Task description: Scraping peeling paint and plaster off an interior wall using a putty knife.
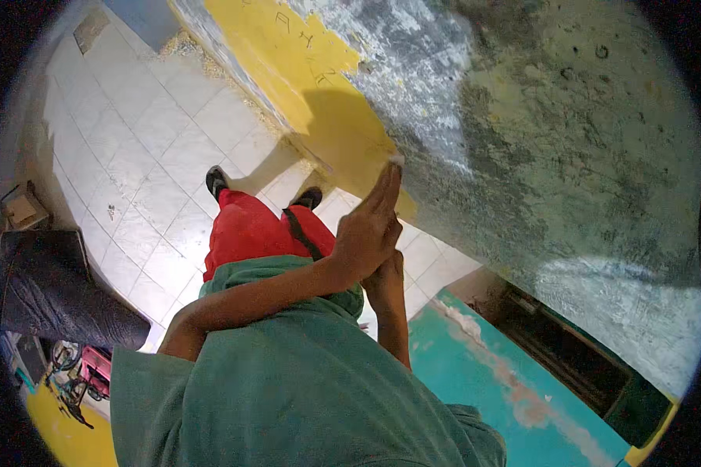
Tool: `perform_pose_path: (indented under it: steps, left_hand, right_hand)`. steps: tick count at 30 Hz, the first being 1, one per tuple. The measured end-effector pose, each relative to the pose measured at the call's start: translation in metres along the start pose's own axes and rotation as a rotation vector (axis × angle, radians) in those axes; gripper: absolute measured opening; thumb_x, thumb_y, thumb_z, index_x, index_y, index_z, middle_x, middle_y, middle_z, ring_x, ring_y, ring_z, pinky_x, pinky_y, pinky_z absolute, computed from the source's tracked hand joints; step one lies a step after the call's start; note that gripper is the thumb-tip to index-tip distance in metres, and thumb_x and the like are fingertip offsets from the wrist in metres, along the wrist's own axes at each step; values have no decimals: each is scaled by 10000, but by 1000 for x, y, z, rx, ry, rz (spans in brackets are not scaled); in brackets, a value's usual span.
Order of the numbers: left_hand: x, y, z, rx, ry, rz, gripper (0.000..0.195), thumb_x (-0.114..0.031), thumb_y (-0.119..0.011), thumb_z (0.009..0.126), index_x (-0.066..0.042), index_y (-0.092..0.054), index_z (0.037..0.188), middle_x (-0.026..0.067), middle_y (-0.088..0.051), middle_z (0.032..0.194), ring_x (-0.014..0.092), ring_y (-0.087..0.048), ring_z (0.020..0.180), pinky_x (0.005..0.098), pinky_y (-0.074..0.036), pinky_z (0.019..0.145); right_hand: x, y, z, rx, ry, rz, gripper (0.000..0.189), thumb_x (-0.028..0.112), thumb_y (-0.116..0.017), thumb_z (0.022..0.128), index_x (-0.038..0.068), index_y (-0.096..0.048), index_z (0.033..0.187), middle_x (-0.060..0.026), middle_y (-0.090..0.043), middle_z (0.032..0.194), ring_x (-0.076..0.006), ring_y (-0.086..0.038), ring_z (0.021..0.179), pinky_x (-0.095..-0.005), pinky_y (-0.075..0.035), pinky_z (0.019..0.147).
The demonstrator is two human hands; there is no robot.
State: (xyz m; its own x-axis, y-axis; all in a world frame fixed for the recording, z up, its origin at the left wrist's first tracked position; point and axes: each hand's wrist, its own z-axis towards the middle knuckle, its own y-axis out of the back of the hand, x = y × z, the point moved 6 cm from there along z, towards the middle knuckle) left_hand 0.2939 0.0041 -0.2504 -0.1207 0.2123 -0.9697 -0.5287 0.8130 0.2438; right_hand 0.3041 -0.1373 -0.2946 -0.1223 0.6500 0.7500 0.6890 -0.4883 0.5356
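My left hand (367,236) reaches across my body to the wall, its fingers stretched along a small scraper (396,159). Only the scraper's pale tip shows beyond my fingertips; the rest is hidden by my hands. Just below and partly behind it, my right hand (387,269) is closed, seemingly around the tool's lower end. The tip meets the wall where yellow paint (350,125) borders a bare, mottled grey surface (537,157). The paint's edge is ragged, and black marks are written on its upper part.
Pale flakes (210,61) lie along the foot of the wall on white floor tiles (169,140). A dark recess (561,344) and a turquoise wall with a patched crack (502,373) are at right. A dark covered piece of furniture (64,286) and a bicycle (73,373) stand at left.
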Motion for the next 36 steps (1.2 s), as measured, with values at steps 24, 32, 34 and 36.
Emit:
perform_pose_path:
  steps: [24,32,34,36]
  left_hand:
    - [-2,3,1,-113,83,-137,743,-32,-561,702,-39,-333,1410,200,-387,1405,325,-466,1228,359,-463,925]
    - [6,20,14,-150,118,-67,745,-34,-596,723,-83,-333,1418,213,-499,1287,320,-578,994,383,-510,802]
    - [0,14,11,-111,145,-19,673,-57,-584,721,-32,-403,1368,210,-434,1365,341,-489,1200,367,-486,890]
    - [5,18,9,-136,115,-86,679,-59,-595,714,-34,-409,1366,205,-436,1364,337,-486,1203,366,-483,895]
  right_hand:
    - [18,-8,-4,-210,-74,396,265,225,-519,907,24,-531,734,32,-459,555,-45,-395,462,-251,-296,388]
    - [16,-28,29,97,-87,124,320,114,-624,780,-34,-535,1050,-217,-627,849,-316,-591,668,-367,-469,567]
    - [33,-18,26,-51,138,12,135,127,-565,828,9,-528,882,-99,-534,694,-182,-483,536,-299,-370,470]
    - [21,-22,17,-44,-103,422,98,98,-550,828,9,-569,793,-8,-515,600,-98,-495,525,-256,-368,447]
